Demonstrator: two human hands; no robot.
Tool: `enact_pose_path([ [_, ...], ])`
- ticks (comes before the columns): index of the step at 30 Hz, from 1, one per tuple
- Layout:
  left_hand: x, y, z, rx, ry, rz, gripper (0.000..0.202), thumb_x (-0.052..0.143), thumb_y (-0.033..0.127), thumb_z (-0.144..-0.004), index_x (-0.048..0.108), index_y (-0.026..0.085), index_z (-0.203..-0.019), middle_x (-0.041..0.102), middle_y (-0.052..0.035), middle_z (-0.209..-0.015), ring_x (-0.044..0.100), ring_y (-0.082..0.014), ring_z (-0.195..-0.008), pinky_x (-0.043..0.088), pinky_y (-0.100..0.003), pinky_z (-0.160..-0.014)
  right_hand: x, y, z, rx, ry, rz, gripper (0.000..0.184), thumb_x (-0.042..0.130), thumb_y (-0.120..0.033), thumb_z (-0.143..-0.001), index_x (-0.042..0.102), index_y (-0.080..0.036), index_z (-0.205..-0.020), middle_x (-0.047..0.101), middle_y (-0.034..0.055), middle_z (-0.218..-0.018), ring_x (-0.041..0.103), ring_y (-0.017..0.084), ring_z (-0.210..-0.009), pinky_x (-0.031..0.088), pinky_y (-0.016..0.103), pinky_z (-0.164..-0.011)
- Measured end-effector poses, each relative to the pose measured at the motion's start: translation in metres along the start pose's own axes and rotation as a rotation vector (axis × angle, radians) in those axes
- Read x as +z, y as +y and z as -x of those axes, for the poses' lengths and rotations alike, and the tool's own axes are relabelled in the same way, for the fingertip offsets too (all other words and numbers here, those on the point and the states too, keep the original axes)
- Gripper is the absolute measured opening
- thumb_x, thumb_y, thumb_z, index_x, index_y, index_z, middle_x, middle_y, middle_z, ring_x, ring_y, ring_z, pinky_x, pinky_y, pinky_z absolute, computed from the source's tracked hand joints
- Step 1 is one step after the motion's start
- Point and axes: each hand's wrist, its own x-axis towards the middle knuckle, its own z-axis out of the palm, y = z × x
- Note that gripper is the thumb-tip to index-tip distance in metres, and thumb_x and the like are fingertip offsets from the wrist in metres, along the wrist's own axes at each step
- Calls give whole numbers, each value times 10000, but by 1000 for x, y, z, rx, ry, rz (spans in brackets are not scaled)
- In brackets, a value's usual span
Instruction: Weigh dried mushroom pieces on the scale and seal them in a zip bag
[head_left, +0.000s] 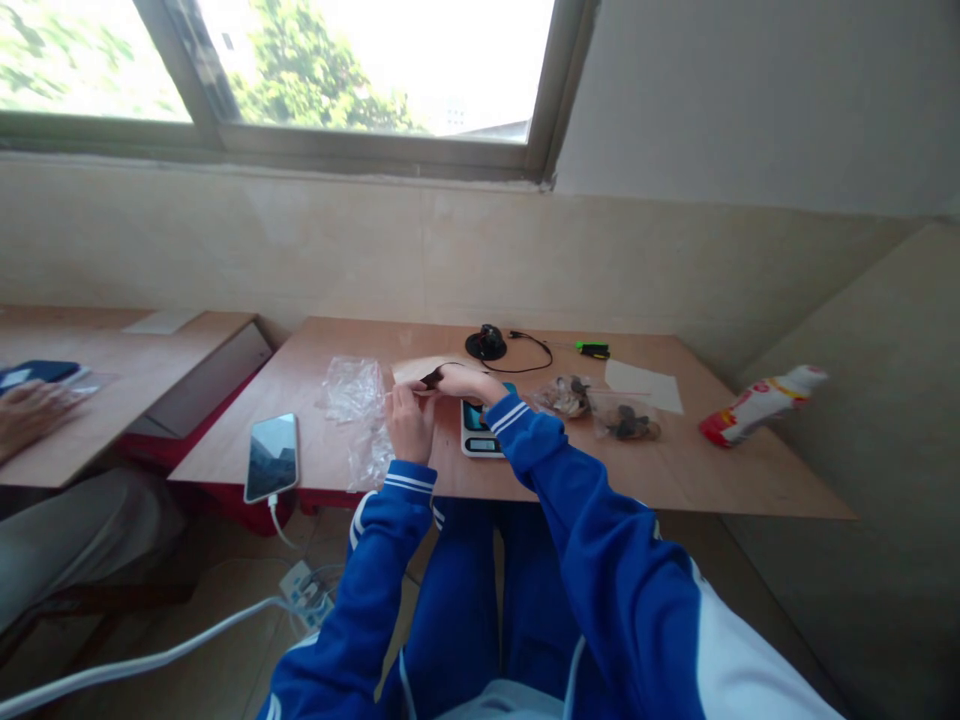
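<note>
My left hand (409,426) is raised over the table, its fingers closed near the edge of something thin that I cannot make out. My right hand (466,381) bends in from the right, fingertips meeting the left ones around a small dark piece (433,378). Behind both hands lies a light brown sheet (420,367), partly covered by them. Under my right wrist stands a white digital scale (481,446) with a small display; the hand and sleeve hide much of its teal top. Crumpled clear plastic bags (352,385) lie left of my left hand.
Right of the scale are two clear bags (568,395) of dark dried pieces, by a white paper (646,386). A bottle (757,408) stands tilted. A black round-based device (486,343), a screwdriver (594,350) and a charging phone (271,457) lie around. Another person's hand (34,415) rests at left.
</note>
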Motion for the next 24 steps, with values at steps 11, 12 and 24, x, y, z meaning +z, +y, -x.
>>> enact_pose_path([
  [11, -3, 1, -12, -70, 20, 24, 236, 594, 361, -830, 528, 174, -958, 593, -75, -942, 548, -217, -888, 433, -378, -840, -13, 17, 99, -131, 474, -505, 198, 468, -291, -921, 526, -208, -1092, 691, 72, -1073, 638, 173, -1059, 472, 345, -932],
  [12, -3, 2, -14, -72, 19, 14, 233, 591, 363, -831, 529, 174, -953, 592, -76, -941, 545, -220, -893, 432, -382, -843, -12, 31, 107, -82, 522, -597, 182, 492, -324, -906, 508, -209, -1047, 699, 72, -1032, 651, 177, -1032, 486, 352, -911],
  [24, -3, 7, -35, -75, -12, -58, 194, 596, 340, -827, 527, 187, -923, 590, -67, -932, 525, -229, -870, 436, -396, -823, 22, 159, 90, 457, 622, -474, 106, 657, -196, -678, 566, -175, -628, 618, 26, -596, 588, 172, -628, 514, 348, -688],
])
